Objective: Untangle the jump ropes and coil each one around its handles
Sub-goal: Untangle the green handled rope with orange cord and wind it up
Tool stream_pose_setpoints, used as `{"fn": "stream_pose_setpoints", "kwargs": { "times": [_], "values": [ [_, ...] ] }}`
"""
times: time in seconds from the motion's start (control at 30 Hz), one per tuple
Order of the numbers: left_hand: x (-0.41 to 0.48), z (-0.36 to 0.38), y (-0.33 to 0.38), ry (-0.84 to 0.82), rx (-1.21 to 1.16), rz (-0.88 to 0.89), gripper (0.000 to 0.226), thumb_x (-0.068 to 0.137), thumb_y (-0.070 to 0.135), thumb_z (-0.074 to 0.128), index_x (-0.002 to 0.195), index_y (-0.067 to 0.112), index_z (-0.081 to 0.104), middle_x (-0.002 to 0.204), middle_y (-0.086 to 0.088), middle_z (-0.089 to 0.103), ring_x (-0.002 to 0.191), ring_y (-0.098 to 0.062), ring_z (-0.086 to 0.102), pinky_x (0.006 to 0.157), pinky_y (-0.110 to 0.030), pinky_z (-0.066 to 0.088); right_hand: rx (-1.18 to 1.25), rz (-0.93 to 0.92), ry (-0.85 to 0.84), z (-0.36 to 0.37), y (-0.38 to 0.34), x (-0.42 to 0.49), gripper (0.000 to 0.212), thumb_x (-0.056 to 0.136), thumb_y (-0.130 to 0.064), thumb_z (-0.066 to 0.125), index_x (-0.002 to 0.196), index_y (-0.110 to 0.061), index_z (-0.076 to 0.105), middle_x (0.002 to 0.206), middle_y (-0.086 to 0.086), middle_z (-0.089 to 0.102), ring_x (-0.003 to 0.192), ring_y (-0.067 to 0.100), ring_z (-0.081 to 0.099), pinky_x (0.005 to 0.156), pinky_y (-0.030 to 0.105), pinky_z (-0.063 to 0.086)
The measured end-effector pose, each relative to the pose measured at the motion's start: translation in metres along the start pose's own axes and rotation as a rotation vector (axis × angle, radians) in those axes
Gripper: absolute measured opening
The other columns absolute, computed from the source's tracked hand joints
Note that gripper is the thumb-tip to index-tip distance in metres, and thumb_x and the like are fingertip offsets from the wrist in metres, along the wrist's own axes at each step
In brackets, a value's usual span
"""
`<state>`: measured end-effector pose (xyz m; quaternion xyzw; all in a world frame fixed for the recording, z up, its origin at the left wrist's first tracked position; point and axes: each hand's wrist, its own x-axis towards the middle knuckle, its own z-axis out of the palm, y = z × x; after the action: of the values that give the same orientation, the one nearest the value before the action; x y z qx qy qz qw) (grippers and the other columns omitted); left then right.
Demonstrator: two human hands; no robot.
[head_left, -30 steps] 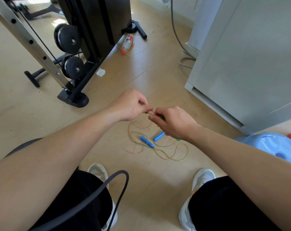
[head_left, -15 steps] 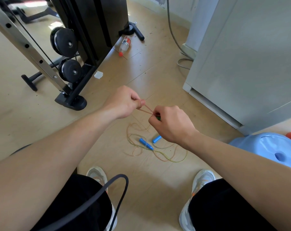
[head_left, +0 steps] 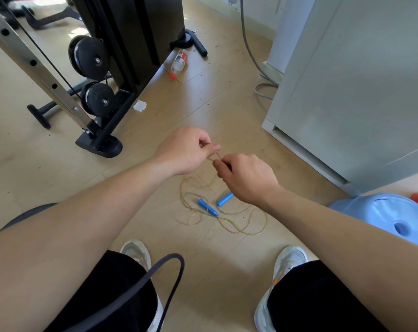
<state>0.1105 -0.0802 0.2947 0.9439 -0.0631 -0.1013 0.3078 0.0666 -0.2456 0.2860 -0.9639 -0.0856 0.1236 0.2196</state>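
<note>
A thin multicoloured jump rope [head_left: 229, 222] lies in loose tangled loops on the floor between my feet, with two blue handles [head_left: 207, 210] [head_left: 225, 199] beside each other. Above it, my left hand [head_left: 186, 150] pinches a short stretch of orange rope [head_left: 214, 157] between thumb and fingers. My right hand [head_left: 246, 177] grips the same rope close by, fingers curled; whatever else it holds is hidden inside the fist. The two hands almost touch.
A black weight machine [head_left: 107, 75] with pulleys stands at the left, a plastic bottle [head_left: 178, 63] on the floor behind it. A white cabinet [head_left: 346, 92] fills the right, a light-blue dome [head_left: 394, 219] below it. A black band [head_left: 160, 271] loops over my left knee.
My hands have drawn closer together, so the stretch of rope between them is shorter. The green handle glimpsed in my right fist earlier no longer shows.
</note>
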Motion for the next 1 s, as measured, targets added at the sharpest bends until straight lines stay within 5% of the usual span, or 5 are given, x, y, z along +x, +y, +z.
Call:
{"fn": "stream_pose_setpoints", "kwargs": {
  "times": [0.17,0.37,0.57,0.77,1.0],
  "values": [
    [0.006,-0.003,-0.007,-0.005,0.004,-0.030,0.032,0.091,0.047,0.066,0.070,0.023,0.067,0.060,0.007,0.053,0.063,-0.017,0.051,0.061,-0.033,0.044,-0.055,0.021,0.040,-0.002,0.004,0.000,0.041,0.099,-0.049,0.038,0.071,-0.024,0.053,0.064,-0.004,0.057,0.063,0.021,0.056,0.053,0.028,0.036],
    [0.007,-0.011,-0.015,-0.039,-0.108,-0.083,0.028,0.091,0.040,0.069,0.083,0.015,0.074,0.062,0.009,0.055,0.061,-0.009,0.049,0.057,-0.025,0.036,-0.036,-0.005,0.091,-0.005,0.002,-0.015,0.035,0.095,-0.042,0.040,0.069,-0.022,0.054,0.061,-0.003,0.058,0.059,0.020,0.056,0.052,0.028,0.042],
    [0.004,-0.003,-0.008,0.034,-0.059,-0.034,0.023,0.091,0.043,0.068,0.075,0.026,0.069,0.060,0.012,0.055,0.060,-0.006,0.051,0.056,-0.026,0.036,-0.108,0.016,0.057,-0.005,0.012,-0.017,0.033,0.096,-0.045,0.040,0.077,-0.024,0.058,0.066,-0.005,0.061,0.062,0.018,0.057,0.055,0.028,0.045],
    [0.003,0.002,0.020,0.015,-0.249,-0.010,0.026,0.091,0.042,0.069,0.076,0.021,0.071,0.060,0.013,0.056,0.061,-0.003,0.050,0.063,-0.025,0.040,0.302,-0.020,-0.169,-0.014,0.032,0.011,0.017,0.099,-0.042,0.049,0.097,-0.030,0.059,0.075,-0.006,0.069,0.055,0.005,0.061,0.068,0.033,0.056],
    [0.051,-0.027,0.015,-0.021,-0.610,-0.227,0.031,0.093,0.038,0.067,0.098,0.008,0.068,0.087,0.000,0.070,0.085,-0.017,0.069,0.078,-0.034,0.058,0.419,-0.067,-0.145,-0.026,0.013,0.075,0.030,0.102,-0.034,0.045,0.089,-0.012,0.060,0.077,0.007,0.070,0.060,0.026,0.067,0.062,0.038,0.060]
  ]
}}
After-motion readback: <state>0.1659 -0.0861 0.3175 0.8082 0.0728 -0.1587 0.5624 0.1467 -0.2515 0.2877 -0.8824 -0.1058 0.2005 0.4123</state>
